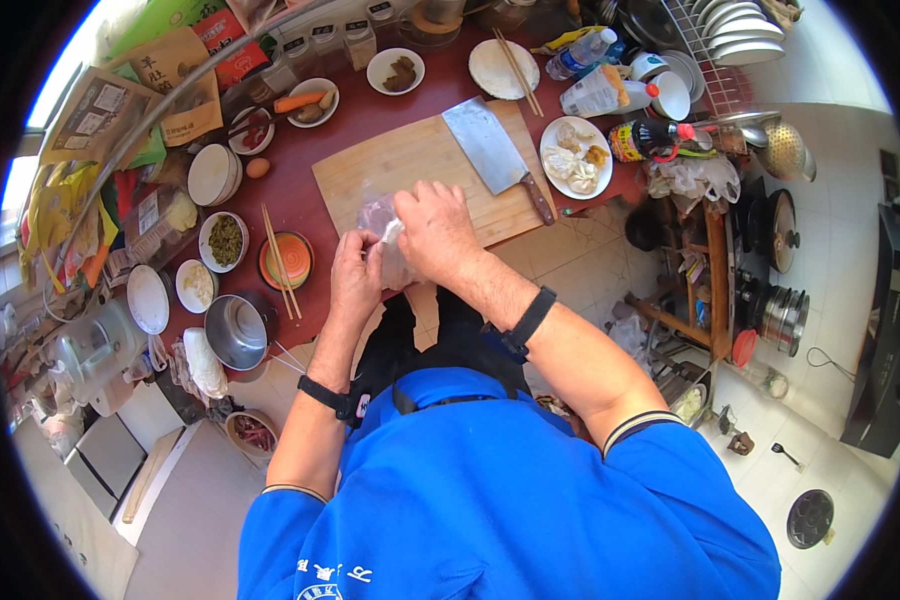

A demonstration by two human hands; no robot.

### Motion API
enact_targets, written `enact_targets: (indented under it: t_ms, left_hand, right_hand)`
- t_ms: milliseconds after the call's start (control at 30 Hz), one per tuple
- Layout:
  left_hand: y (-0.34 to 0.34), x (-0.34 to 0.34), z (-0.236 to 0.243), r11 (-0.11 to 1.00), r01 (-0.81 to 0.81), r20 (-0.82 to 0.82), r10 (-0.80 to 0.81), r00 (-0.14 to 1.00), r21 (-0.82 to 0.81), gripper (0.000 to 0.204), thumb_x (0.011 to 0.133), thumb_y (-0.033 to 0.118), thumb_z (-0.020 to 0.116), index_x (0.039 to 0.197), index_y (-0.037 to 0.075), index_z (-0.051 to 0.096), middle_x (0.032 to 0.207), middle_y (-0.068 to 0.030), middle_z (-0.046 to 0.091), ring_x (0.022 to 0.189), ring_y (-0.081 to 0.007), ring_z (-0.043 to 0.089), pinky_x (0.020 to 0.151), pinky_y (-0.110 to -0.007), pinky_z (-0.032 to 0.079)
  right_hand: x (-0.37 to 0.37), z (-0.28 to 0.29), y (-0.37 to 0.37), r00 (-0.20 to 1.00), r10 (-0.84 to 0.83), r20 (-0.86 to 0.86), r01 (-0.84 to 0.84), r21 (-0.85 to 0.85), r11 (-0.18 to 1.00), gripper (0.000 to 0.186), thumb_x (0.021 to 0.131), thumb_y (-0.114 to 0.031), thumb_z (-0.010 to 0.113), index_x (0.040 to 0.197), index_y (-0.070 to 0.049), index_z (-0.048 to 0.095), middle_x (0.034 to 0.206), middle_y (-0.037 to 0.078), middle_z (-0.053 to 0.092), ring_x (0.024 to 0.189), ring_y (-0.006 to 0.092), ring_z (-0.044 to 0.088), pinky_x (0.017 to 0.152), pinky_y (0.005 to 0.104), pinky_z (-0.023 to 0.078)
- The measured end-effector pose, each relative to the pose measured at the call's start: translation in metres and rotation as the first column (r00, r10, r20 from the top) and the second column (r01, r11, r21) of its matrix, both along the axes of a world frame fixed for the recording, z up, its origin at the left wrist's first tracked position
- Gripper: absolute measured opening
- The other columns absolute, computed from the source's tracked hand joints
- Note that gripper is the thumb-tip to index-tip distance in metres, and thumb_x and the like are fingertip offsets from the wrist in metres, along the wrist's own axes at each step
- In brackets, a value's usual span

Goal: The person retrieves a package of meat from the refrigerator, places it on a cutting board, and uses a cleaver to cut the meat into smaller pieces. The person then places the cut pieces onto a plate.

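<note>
Both hands are together at the near left edge of a wooden cutting board (390, 160), working on a clear plastic bag (398, 268) with something pinkish inside that I cannot make out. My left hand (355, 272) pinches the bag's side, fingers closed. My right hand (436, 230) grips the gathered top of the bag, its fingers bent round it. To the right on the board lies a cleaver (482, 140), blade pointing away and its dark wooden handle over the board's near right edge.
Left of the board are chopsticks (281, 262), a steel pot (238, 332), an egg (258, 167) and a bowl of chopped greens (224, 243). A plate of dumplings (583, 176) and a dark sauce bottle (642, 140) stand right. Bowls and jars line the back.
</note>
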State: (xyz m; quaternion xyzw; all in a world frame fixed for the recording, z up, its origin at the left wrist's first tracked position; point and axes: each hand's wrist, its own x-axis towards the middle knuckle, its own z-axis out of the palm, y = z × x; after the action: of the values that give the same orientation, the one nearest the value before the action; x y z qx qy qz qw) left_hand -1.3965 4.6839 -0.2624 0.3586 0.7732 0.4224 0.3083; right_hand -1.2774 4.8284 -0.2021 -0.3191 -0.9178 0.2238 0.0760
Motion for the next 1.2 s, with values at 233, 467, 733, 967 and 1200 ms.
enact_targets:
  t_ms: [233,467,733,967,1200]
  left_hand:
    - [-0.001,0.000,0.003,0.999,0.016,-0.010,-0.017,1.000,-0.030,0.020,0.093,0.004,0.073,0.111,0.003,0.063,0.096,-0.0154,0.066,0.086,-0.0308,0.066,0.080,-0.041,0.055]
    - [-0.010,0.003,0.003,0.991,0.016,-0.076,-0.006,0.997,0.135,0.014,0.095,0.002,0.071,0.106,0.001,0.061,0.103,-0.0142,0.066,0.095,-0.0292,0.068,0.087,-0.038,0.057]
    - [-0.024,0.004,0.021,0.987,-0.018,-0.034,0.024,0.999,0.159,0.016,0.094,-0.002,0.069,0.106,0.001,0.059,0.102,-0.0138,0.065,0.096,-0.0278,0.069,0.089,-0.038,0.057]
    - [-0.025,0.007,0.031,0.986,-0.009,0.052,0.001,0.999,0.168,0.017,0.094,-0.001,0.068,0.109,0.001,0.060,0.096,-0.0107,0.066,0.091,-0.0208,0.067,0.086,-0.035,0.057]
    - [-0.047,-0.012,0.030,0.989,-0.097,0.096,0.087,0.992,0.107,0.011,0.100,-0.002,0.066,0.107,0.003,0.059,0.087,0.0014,0.061,0.077,-0.0048,0.059,0.066,-0.024,0.051]
  right_hand:
    - [0.013,0.024,-0.012,0.903,0.265,-0.337,-0.279,0.009,0.960,0.025,0.083,-0.006,0.067,0.108,-0.006,0.070,0.114,0.016,0.066,0.111,0.0390,0.060,0.100,0.0516,0.047]
    - [0.043,-0.032,0.003,0.909,-0.417,0.019,0.311,-0.698,0.646,0.034,0.104,-0.018,0.067,0.132,0.000,0.062,0.120,0.011,0.069,0.101,0.0191,0.067,0.086,0.0352,0.055]
    - [0.023,-0.063,0.005,0.903,-0.423,0.079,0.249,-0.898,0.364,0.033,0.102,-0.010,0.066,0.134,-0.002,0.066,0.110,0.008,0.074,0.098,0.0170,0.071,0.085,0.0339,0.058]
    - [0.015,-0.061,-0.009,0.936,-0.351,-0.035,0.146,-0.868,0.475,0.029,0.098,-0.001,0.069,0.127,0.000,0.071,0.106,0.006,0.076,0.099,0.0150,0.070,0.089,0.0327,0.057]
    - [0.022,-0.070,0.011,0.834,-0.535,-0.133,0.249,-0.775,0.581,0.010,0.100,-0.007,0.072,0.107,0.000,0.071,0.092,0.001,0.073,0.083,0.0090,0.063,0.074,0.0293,0.053]
